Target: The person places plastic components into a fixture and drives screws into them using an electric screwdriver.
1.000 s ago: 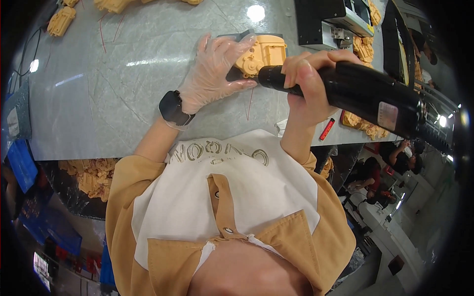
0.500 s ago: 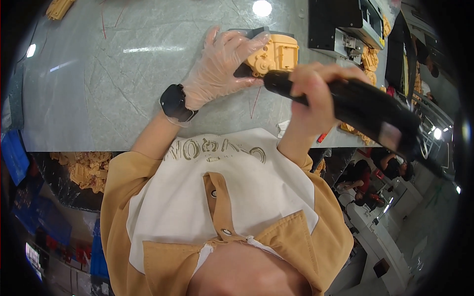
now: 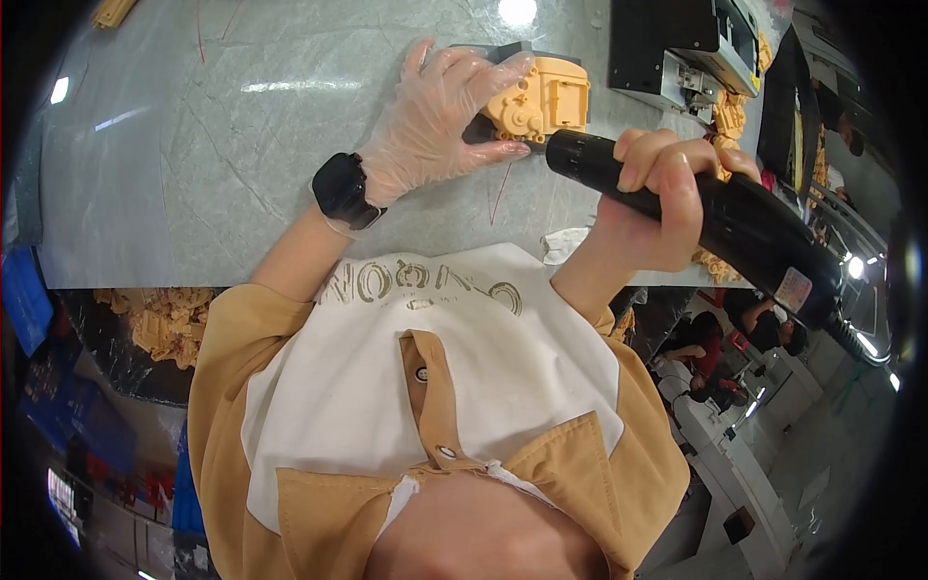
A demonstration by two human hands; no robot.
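My left hand point(image 3: 430, 121), in a clear plastic glove, grips a yellow plastic housing point(image 3: 561, 97) from its left side. Fingers lie over its upper edge and the thumb presses at the lower left corner. Dark material, perhaps a holder point(image 3: 517, 48), shows beneath and behind the housing; its shape is mostly hidden. Bare fingers of my right hand point(image 3: 662, 198) wrap round a black electric screwdriver point(image 3: 764, 232) with a cord at its back end. Its front end points left, just below and right of the housing, apart from it; no bit can be made out.
A black machine point(image 3: 667, 58) stands at the far right of the grey table point(image 3: 242, 174), with more yellow parts point(image 3: 730, 116) beside it. Thin red wires point(image 3: 501, 193) and a white scrap point(image 3: 564, 245) lie on the table. Yellow parts fill a dark container point(image 3: 164, 329) at left. Other people are at right.
The screwdriver has moved right, away from the housing's lower edge, and my right hand has shifted right with it. My left hand keeps its grip on the housing, nearly still.
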